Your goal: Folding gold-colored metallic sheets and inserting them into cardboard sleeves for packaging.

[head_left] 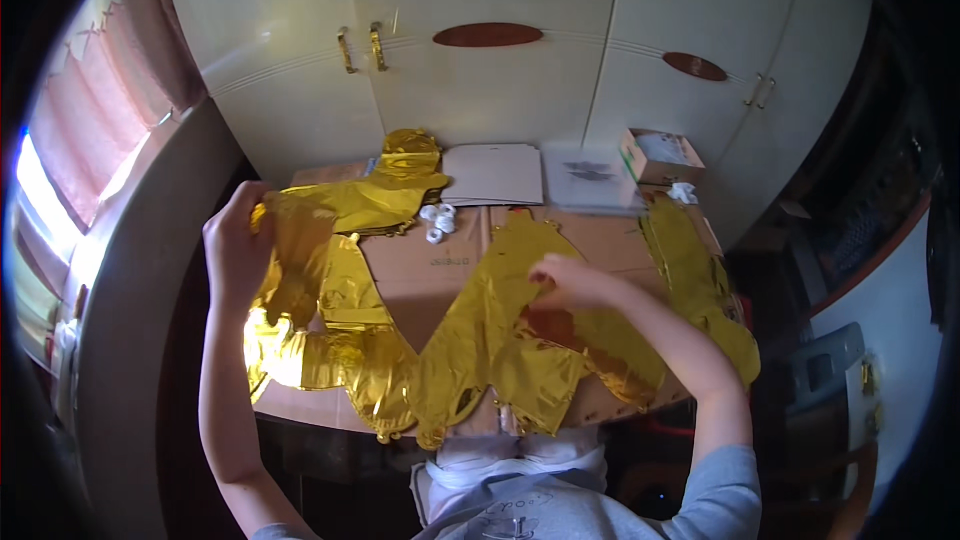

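Note:
My left hand (240, 240) is raised at the left, its fingers closed on the edge of a flat gold foil balloon (355, 285). The shiny foil hangs from it and spreads over the near edge of the table. My right hand (575, 282) hovers over another part of the gold foil, right of the middle, slightly blurred. Its fingers are curled together, and what they hold, if anything, cannot be made out. Under that hand the foil shows a brownish reflection. Where one foil piece ends and another begins is hard to tell.
Cardboard (400, 280) covers the table. More folded gold foil (410, 155) lies at the back left, and a foil stack (685, 260) at the right. Behind are small white rolls (436, 222), grey sheets (492, 175), a clear plastic bag (592, 178) and an open box (662, 155).

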Demonstrator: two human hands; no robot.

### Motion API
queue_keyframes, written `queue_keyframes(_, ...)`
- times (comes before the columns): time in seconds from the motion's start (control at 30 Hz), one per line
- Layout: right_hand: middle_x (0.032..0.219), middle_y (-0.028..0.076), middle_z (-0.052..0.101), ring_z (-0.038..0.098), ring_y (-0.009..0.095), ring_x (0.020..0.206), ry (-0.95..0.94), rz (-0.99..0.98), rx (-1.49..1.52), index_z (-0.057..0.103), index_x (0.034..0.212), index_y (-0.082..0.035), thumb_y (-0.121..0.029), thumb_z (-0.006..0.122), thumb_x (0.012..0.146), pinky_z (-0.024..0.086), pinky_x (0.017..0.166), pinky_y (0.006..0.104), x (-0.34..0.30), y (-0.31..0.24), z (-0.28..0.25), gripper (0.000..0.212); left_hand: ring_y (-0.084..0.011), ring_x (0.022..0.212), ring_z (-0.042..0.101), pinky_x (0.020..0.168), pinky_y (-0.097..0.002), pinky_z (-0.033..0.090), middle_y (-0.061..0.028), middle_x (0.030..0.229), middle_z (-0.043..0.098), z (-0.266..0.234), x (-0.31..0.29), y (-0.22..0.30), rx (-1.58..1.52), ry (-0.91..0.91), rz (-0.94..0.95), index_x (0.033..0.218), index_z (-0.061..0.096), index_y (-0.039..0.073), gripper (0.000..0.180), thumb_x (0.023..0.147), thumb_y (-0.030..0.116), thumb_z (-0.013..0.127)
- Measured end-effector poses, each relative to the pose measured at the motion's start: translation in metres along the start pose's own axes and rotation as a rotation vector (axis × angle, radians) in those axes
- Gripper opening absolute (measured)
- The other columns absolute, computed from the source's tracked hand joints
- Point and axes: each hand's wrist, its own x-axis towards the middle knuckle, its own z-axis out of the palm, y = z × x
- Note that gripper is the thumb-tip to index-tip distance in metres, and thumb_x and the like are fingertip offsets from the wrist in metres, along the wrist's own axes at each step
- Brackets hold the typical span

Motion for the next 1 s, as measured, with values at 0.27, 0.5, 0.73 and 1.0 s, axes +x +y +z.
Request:
queue_keyframes(0.27,0.124,0.018,0.052,0.06,0.029,0.108,0.045,0.147,0.183,0.045,0.132,-0.003,-0.041,0.081,0.073,0.049,0.093,0.0379,-0.098,0.006,0.067,0.079,-0.0314,0.088,0.071,0.075,-0.0358,0.055,-0.0155,0.091,0.07,0.106,0.026,0.114,-0.507,0.027,0.208,0.1,0.056,0.003,0.02,0.082,-0.002,0.061)
queue_keyframes(0.5,0.122,0.013,0.051,0.061,0.02,0.095,0.092,0.086,0.267,0.045,0.137,-0.009,-0.018,0.08,0.077,0.05,0.085,0.0336,-0.089,0.006,0.078,0.07,-0.029,0.091,0.067,0.075,-0.034,0.052,-0.0119,0.113,0.07,0.183,-0.02,0.13,-0.67,-0.106,0.336,0.104,0.049,0.003,0.037,0.072,-0.013,0.057)
queue_keyframes(0.73,0.093,0.012,0.064,0.06,0.025,0.091,0.027,0.021,0.557,0.06,0.119,-0.002,-0.006,0.064,0.076,0.05,0.08,0.0356,-0.098,0.018,0.087,0.044,-0.0341,0.12,0.058,0.09,-0.0416,0.051,-0.0154,0.125,0.063,0.243,-0.12,0.077,-0.679,-0.538,0.282,0.098,0.046,0.002,0.03,0.075,-0.007,0.063)
queue_keyframes(1.0,0.097,0.001,0.066,0.06,0.022,0.103,0.211,-0.338,0.409,0.066,0.082,-0.012,0.006,0.064,0.073,0.043,0.093,0.0367,-0.166,0.031,0.082,0.02,-0.0322,0.13,0.049,0.108,-0.0452,0.04,-0.0117,0.139,0.053,0.253,-0.154,0.067,-0.349,-0.686,0.579,0.105,0.052,0.003,0.035,0.077,0.011,0.07)
